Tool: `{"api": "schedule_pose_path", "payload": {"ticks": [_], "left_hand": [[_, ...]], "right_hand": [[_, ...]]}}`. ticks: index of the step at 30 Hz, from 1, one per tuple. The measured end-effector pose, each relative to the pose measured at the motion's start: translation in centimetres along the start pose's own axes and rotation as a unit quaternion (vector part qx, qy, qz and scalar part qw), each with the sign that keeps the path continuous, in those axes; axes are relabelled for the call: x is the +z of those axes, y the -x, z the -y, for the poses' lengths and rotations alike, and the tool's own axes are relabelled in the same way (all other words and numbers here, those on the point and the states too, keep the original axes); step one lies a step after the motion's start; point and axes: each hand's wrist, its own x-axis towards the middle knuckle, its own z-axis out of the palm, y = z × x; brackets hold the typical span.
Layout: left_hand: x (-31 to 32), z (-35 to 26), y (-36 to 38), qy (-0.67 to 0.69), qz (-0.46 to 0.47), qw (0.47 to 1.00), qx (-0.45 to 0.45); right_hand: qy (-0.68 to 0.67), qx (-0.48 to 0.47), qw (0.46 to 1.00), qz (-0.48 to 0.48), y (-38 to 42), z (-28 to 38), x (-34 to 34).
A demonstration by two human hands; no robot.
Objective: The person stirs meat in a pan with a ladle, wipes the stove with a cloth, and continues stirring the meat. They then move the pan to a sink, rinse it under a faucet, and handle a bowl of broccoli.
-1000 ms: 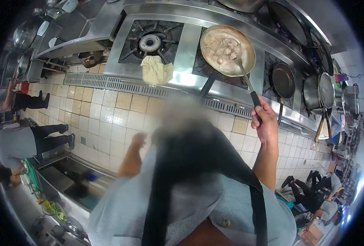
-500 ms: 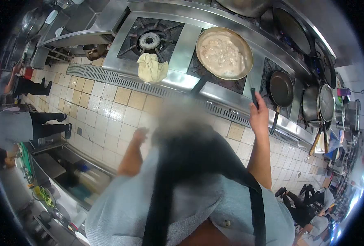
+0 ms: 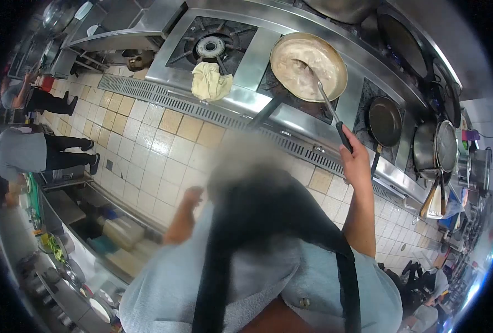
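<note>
My right hand (image 3: 356, 161) is wrapped round the black handle of a long metal utensil (image 3: 328, 104). The utensil's far end dips into a creamy sauce in a wide pan (image 3: 342, 75) on the stove; its tip is partly hidden by the sauce. The pan's dark handle points toward my body and no hand touches it. My left hand (image 3: 192, 196) hangs over the floor, away from the stove, its fingers somewhat blurred and bent. A pale yellow cloth (image 3: 210, 82) lies at the stove's front edge, beside a bare burner (image 3: 210, 48).
A small black frying pan (image 3: 384, 121) sits right of the sauce pan, with a pot (image 3: 424, 145) and a strainer (image 3: 445, 145) farther right. Two people (image 3: 22, 152) stand at the left; more people (image 3: 424, 286) are at the lower right. A sink (image 3: 94, 225) is at lower left.
My right hand has moved slightly down and right, and the utensil now reaches across the sauce with its shaft lifted. The sauce has shifted in the pan. The whole view has shifted slightly.
</note>
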Motion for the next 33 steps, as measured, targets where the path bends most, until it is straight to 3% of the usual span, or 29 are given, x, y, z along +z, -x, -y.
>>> {"api": "schedule_pose_path", "payload": {"ticks": [2,3,5,8,9,11,14,15,17,20,21,22,24,25,26,28,29,30,32,33], "left_hand": [[-0.9,0.3,0.0,-0.145,0.016,0.988,0.047],[-1.0,-0.5,0.8,-0.145,0.018,0.988,0.05],[-1.1,-2.3,2.3,-0.019,-0.024,1.0,-0.005],[-2.0,-3.3,2.5,0.008,-0.018,0.999,0.045],[-2.3,-2.2,1.5,0.011,-0.016,0.999,0.044],[-3.2,1.0,-2.0,-0.057,0.008,0.987,0.147],[-3.7,5.5,-4.7,-0.105,0.028,0.978,0.176],[-3.1,5.3,-2.8,-0.102,0.029,0.979,0.173],[-1.9,1.7,4.0,-0.022,-0.016,1.0,0.009],[-2.4,4.9,5.2,0.003,-0.022,1.0,0.022],[-3.0,6.5,3.9,-0.093,-0.018,0.995,0.011],[-3.6,9.3,1.6,-0.085,-0.021,0.996,0.013],[-3.7,14.6,-1.5,-0.125,-0.013,0.989,0.077],[-2.9,15.3,-1.1,-0.037,-0.03,0.998,0.042],[-2.0,15.9,-1.0,-0.033,-0.032,0.998,0.043],[-0.4,16.8,-1.4,-0.035,-0.018,0.998,0.052],[1.8,10.6,4.7,0.097,-0.05,0.991,-0.081],[2.3,11.7,3.8,0.097,-0.052,0.99,-0.085],[3.8,14.9,0.6,-0.068,-0.035,0.97,0.23],[5.4,8.9,6.0,0.123,-0.03,0.991,0.037]], "right_hand": [[0.018,-0.006,1.0,-0.005,1.4,0.9,-1.0],[0.024,-0.011,1.0,-0.012,2.1,1.3,-1.6],[0.024,-0.01,0.999,-0.023,3.4,2.5,-2.7],[0.053,-0.005,0.998,-0.031,5.1,4.3,-4.5],[0.035,0.052,0.998,-0.022,5.6,5.1,-5.0],[0.043,0.055,0.997,-0.02,6.3,5.3,-5.5],[0.055,0.064,0.996,-0.016,6.8,5.9,-4.9],[0.086,0.024,0.996,-0.013,6.6,5.7,-4.4],[0.142,-0.015,0.99,-0.012,5.8,5.0,-3.0],[0.21,0.021,0.977,-0.018,4.0,4.1,-1.1],[0.233,-0.012,0.972,-0.029,3.3,3.5,-0.6],[0.233,-0.02,0.972,-0.028,2.6,3.5,-0.1],[0.253,0.028,0.966,-0.041,1.3,3.5,0.8],[0.253,0.037,0.966,-0.03,0.5,2.9,0.9],[0.253,0.032,0.967,-0.029,-0.2,1.7,0.9],[0.156,-0.029,0.985,-0.073,-1.6,-1.0,0.3],[0.155,-0.03,0.985,-0.07,-1.9,-1.3,-0.4],[0.076,-0.005,0.995,-0.057,-1.9,-1.5,-1.2],[-0.002,0.022,0.999,-0.041,-2.0,-2.6,-2.6],[-0.064,0.014,0.996,-0.057,-2.1,-3.4,-3.0]]}}
